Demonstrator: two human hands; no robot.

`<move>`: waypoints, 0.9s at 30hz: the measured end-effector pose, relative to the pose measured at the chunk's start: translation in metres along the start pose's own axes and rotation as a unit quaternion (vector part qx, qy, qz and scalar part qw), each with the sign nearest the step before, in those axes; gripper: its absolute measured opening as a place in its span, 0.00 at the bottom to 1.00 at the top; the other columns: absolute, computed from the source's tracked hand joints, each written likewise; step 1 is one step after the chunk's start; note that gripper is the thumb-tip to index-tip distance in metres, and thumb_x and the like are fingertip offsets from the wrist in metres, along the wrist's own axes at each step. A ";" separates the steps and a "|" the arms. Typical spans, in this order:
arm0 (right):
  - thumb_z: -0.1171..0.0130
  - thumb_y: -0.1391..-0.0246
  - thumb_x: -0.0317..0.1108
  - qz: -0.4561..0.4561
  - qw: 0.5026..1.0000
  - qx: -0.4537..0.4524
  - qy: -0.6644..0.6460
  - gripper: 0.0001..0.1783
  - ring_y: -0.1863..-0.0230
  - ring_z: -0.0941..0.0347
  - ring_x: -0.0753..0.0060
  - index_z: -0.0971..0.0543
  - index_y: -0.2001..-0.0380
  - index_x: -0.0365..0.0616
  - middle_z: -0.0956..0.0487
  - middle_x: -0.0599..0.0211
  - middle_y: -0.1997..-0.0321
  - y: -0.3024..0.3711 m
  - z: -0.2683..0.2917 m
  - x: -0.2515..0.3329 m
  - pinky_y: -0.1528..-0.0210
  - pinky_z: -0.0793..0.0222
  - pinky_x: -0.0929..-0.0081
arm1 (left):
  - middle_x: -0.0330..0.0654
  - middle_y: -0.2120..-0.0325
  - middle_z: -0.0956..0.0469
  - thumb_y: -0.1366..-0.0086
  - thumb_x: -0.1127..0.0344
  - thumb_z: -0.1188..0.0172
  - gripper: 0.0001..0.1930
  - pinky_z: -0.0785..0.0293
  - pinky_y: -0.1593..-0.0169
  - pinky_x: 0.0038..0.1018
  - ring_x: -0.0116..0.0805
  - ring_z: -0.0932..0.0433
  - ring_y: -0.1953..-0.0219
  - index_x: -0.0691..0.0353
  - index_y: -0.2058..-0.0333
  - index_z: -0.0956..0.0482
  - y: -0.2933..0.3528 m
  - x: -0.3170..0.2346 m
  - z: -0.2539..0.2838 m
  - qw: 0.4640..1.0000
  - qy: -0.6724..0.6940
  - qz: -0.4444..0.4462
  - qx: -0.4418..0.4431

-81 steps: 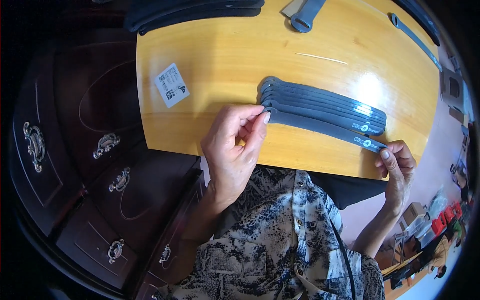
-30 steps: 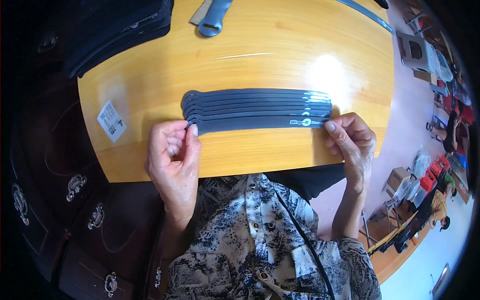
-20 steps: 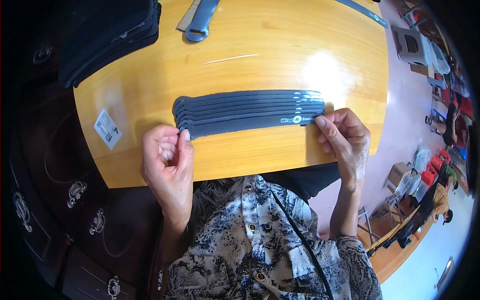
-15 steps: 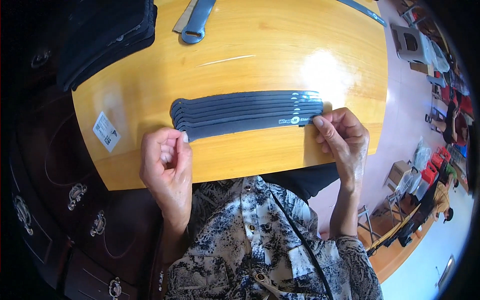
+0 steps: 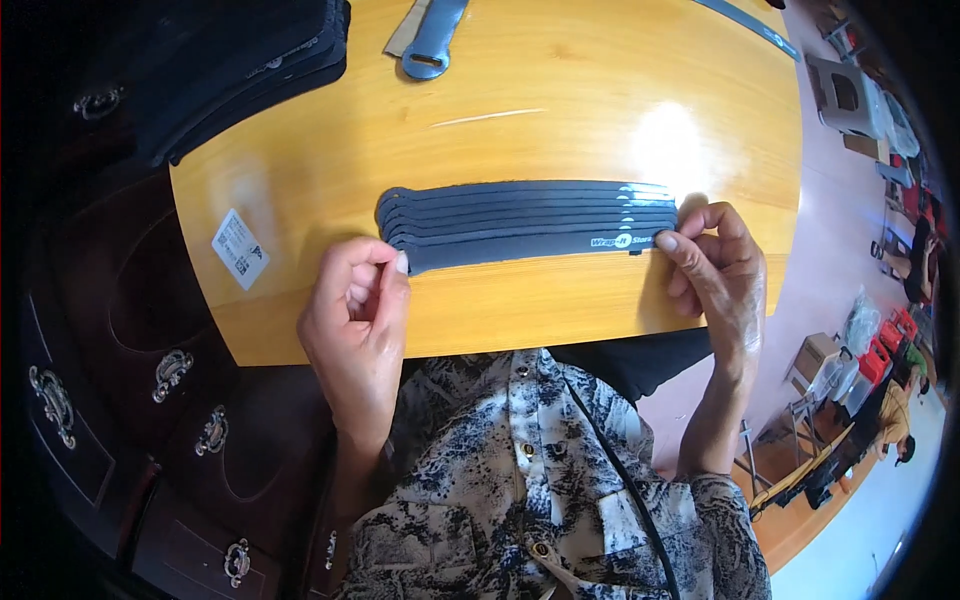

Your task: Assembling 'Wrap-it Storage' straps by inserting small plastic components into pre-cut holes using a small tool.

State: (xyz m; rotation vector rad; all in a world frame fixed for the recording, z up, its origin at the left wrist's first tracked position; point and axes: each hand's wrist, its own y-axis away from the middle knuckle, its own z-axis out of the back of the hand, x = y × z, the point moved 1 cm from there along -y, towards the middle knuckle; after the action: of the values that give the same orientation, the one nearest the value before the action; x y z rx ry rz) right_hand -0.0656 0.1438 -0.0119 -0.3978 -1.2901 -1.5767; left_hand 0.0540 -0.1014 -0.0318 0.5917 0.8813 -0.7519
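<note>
Dark grey, the lowest strap (image 5: 500, 252) in the overlapping row (image 5: 520, 203) at mid-frame runs lengthwise left to right, the left hand (image 5: 355, 320) pinching its left end and the right hand (image 5: 728, 280) its right, neither nearer.

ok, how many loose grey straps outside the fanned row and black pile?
2 visible: one round-ended strap up top, left of centre; one slanted strap at upper right. Both run out of frame; others may be hidden there.

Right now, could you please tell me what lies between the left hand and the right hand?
In the head view, overlapping dark straps stretch from the left hand to the right hand.
</note>
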 end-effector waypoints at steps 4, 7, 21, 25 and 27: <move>0.35 0.49 0.34 0.015 0.999 0.013 0.029 0.11 0.88 0.38 0.91 0.27 0.73 0.44 0.30 0.77 0.88 -0.006 0.007 -0.002 0.89 0.49 0.91 | 0.31 0.83 0.32 0.39 0.79 0.42 0.04 0.42 0.78 0.14 0.15 0.36 0.81 0.64 0.68 0.27 -0.006 -0.005 0.006 0.991 0.074 0.079 0.076; 0.34 0.50 0.34 0.005 0.999 0.022 0.048 0.11 0.90 0.40 0.90 0.27 0.73 0.44 0.31 0.78 0.89 -0.012 0.006 -0.003 0.89 0.51 0.90 | 0.32 0.84 0.32 0.38 0.77 0.43 0.02 0.42 0.79 0.13 0.15 0.35 0.82 0.65 0.67 0.27 -0.009 -0.003 0.009 0.980 0.128 0.125 0.086; 0.38 0.46 0.44 0.113 0.987 0.093 0.064 0.18 0.85 0.30 0.81 0.20 0.78 0.38 0.25 0.68 0.86 -0.009 -0.032 0.005 0.82 0.36 0.81 | 0.31 0.35 0.44 0.43 0.49 0.42 0.34 0.57 0.32 0.44 0.40 0.50 0.33 0.47 0.37 0.39 0.007 -0.005 -0.028 0.857 -0.317 -0.332 0.233; 0.41 0.43 0.45 -0.023 0.997 0.074 -0.013 0.21 0.84 0.30 0.85 0.20 0.79 0.37 0.24 0.70 0.85 -0.020 -0.001 0.004 0.81 0.34 0.86 | 0.32 0.35 0.44 0.39 0.47 0.47 0.33 0.58 0.33 0.43 0.40 0.50 0.33 0.47 0.37 0.40 0.008 -0.002 -0.031 0.847 -0.340 -0.330 0.240; 0.42 0.43 0.45 -0.023 0.997 0.068 0.001 0.21 0.84 0.30 0.85 0.20 0.79 0.37 0.24 0.71 0.85 -0.027 0.020 0.006 0.82 0.35 0.86 | 0.32 0.35 0.44 0.38 0.45 0.50 0.32 0.61 0.32 0.43 0.40 0.50 0.32 0.47 0.37 0.40 0.010 -0.001 -0.030 0.843 -0.354 -0.325 0.242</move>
State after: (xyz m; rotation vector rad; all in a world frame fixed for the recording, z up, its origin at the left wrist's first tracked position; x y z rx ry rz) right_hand -0.0971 0.1555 -0.0145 -0.2828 -1.4043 -1.5178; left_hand 0.0474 -0.0735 -0.0453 0.3818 0.1579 -1.7151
